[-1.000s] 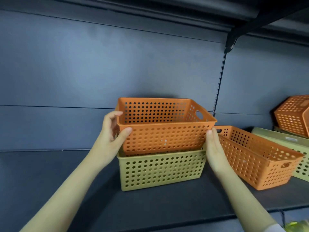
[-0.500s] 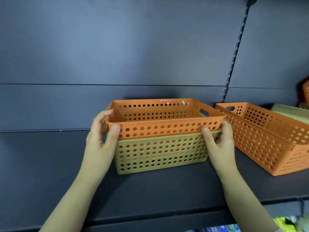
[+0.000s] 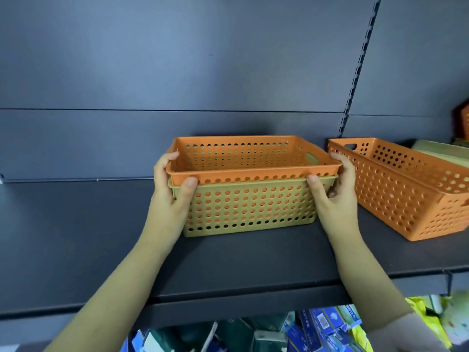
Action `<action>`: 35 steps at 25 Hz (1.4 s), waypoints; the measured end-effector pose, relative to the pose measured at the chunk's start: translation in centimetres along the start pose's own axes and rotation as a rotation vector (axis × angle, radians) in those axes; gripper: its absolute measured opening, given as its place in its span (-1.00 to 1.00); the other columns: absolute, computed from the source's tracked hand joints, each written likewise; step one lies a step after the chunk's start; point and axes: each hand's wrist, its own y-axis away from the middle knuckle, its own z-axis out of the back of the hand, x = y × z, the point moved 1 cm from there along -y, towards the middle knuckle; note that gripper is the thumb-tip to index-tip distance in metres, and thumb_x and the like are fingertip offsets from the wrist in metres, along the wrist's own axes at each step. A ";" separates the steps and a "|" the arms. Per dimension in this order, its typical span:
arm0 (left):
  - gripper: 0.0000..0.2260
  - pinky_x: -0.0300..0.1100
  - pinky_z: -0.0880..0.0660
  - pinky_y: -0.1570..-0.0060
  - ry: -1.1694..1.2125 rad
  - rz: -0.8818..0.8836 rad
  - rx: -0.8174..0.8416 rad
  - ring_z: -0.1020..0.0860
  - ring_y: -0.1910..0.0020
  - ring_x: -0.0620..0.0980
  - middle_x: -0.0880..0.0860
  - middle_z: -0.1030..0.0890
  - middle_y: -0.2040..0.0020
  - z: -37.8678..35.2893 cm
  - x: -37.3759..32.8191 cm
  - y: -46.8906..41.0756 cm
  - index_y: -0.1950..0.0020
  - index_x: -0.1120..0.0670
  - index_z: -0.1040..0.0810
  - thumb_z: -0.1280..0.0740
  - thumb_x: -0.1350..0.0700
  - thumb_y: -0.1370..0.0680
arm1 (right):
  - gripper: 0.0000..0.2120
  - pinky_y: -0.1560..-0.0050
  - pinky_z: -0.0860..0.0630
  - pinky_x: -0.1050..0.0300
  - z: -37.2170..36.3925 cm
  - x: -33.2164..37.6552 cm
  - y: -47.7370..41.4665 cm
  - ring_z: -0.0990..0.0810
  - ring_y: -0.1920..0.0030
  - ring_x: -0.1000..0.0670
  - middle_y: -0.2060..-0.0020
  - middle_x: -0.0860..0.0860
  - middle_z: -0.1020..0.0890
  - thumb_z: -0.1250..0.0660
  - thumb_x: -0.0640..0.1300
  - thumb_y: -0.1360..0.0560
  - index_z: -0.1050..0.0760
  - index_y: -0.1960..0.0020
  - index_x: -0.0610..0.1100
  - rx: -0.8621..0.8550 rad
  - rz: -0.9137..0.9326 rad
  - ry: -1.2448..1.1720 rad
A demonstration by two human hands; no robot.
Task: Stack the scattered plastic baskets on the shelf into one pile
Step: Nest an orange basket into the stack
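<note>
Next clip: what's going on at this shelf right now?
A person is nesting an orange basket into a green basket on a dark shelf. The left hand grips the orange basket's left end at the rim, and the right hand grips its right end. The orange basket sits almost fully inside, with only its rim band showing. A second orange basket stands apart on the right, with a pale green basket behind it.

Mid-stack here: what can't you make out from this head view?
Head view, right edge: an orange plastic basket is cut off; its pose is unclear.
A pale green plastic basket is mostly hidden behind the loose orange perforated basket.
The floor of the nested orange perforated basket is hidden inside the olive-green perforated basket; full seating is unclear.
Packets below: blurred.
</note>
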 end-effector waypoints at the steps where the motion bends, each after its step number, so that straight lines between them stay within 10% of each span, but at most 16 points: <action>1: -0.48 -0.41 -0.44 -0.08 0.006 -0.009 0.003 -0.55 -0.17 -0.31 -0.43 -0.53 -0.16 -0.1 0.2 0.0 -0.40 -0.23 -0.19 -0.20 -0.27 -0.48 | -0.39 -0.26 -0.50 0.06 0.1 -0.1 0.0 -0.54 -0.25 0.09 -0.21 0.16 -0.53 -0.36 0.20 -0.44 -0.27 -0.42 0.08 -0.002 0.000 -0.002; 5: -0.42 0.01 -0.41 -0.34 -0.009 0.005 0.002 -0.49 -0.33 -0.12 -0.09 -0.49 -0.38 -0.2 0.6 0.4 -0.51 -0.15 -0.16 -0.23 -0.21 -0.53 | -0.36 -0.33 -0.45 0.10 0.0 0.2 0.3 -0.50 -0.33 0.08 -0.35 0.04 -0.50 -0.36 0.19 -0.48 -0.25 -0.48 0.06 -0.004 -0.048 0.012; 10: -0.39 -0.16 -0.01 -0.50 -0.448 -0.324 -0.288 -0.06 -0.58 -0.08 0.14 -0.07 -0.62 -0.1 -2.8 3.7 -0.57 0.07 -0.16 -0.21 -0.15 -0.60 | -0.33 -0.45 -0.34 0.09 1.1 3.4 4.3 -0.37 -0.43 0.14 -0.47 0.05 -0.38 -0.37 -0.02 -0.55 -0.16 -0.58 0.01 -0.127 -0.107 -0.056; 15: -0.53 0.11 -0.13 -0.50 -0.666 -0.731 -0.037 -0.17 -0.55 0.16 0.14 -0.28 -0.54 -5.9 -5.7 7.1 -0.47 0.10 -0.28 -0.23 -0.02 -0.60 | -0.41 -0.50 -0.21 -0.06 8.3 5.5 6.5 -0.31 -0.50 -0.04 -0.47 -0.03 -0.41 -0.32 0.08 -0.54 -0.32 -0.50 -0.11 -0.380 0.138 0.265; 19: -0.54 -0.08 -0.05 -0.53 -0.645 -0.763 0.170 -0.18 -0.56 0.10 0.07 -0.24 -0.56 -14.2 -7.4 8.0 -0.48 0.07 -0.30 -0.24 -0.03 -0.60 | -0.37 -0.43 -0.19 -0.25 15.6 1.9 3.9 -0.24 -0.50 -0.30 -0.50 -0.16 -0.35 -0.29 0.28 -0.47 -0.44 -0.43 -0.04 -0.386 0.078 0.748; 23: -0.47 -0.29 0.00 -0.50 -0.536 -0.523 0.323 -0.10 -0.59 -0.06 -0.04 -0.12 -0.61 -20.9 -7.3 8.2 -0.54 0.01 -0.27 -0.20 -0.13 -0.60 | -0.47 -0.40 -0.27 -0.22 19.9 -0.9 2.1 -0.23 -0.50 -0.22 -0.51 -0.10 -0.30 -0.37 0.28 -0.41 -0.44 -0.24 -0.01 -0.047 -0.064 0.681; 29: -0.22 -0.24 0.04 -0.50 -0.341 -0.184 0.259 0.05 -0.58 -0.15 -0.01 0.04 -0.63 -29.2 -6.3 7.2 -0.62 0.06 0.01 -0.33 -0.11 -0.55 | -0.54 -0.34 -0.43 -0.18 29.1 -4.4 0.0 -0.35 -0.45 -0.09 -0.42 0.09 -0.29 -0.49 0.20 -0.33 -0.27 -0.05 0.21 -0.118 -0.082 0.152; 35: -0.05 -0.09 -0.16 -0.49 0.060 0.256 0.124 -0.22 -0.48 -0.16 -0.02 -0.19 -0.55 -32.7 -5.9 5.9 -0.60 0.06 0.20 -0.45 0.03 -0.49 | -0.11 -0.28 -0.52 -0.12 31.5 -7.5 0.6 -0.57 -0.26 0.01 -0.31 0.04 -0.54 -0.46 0.21 -0.30 -0.10 -0.52 0.13 0.084 -0.275 0.125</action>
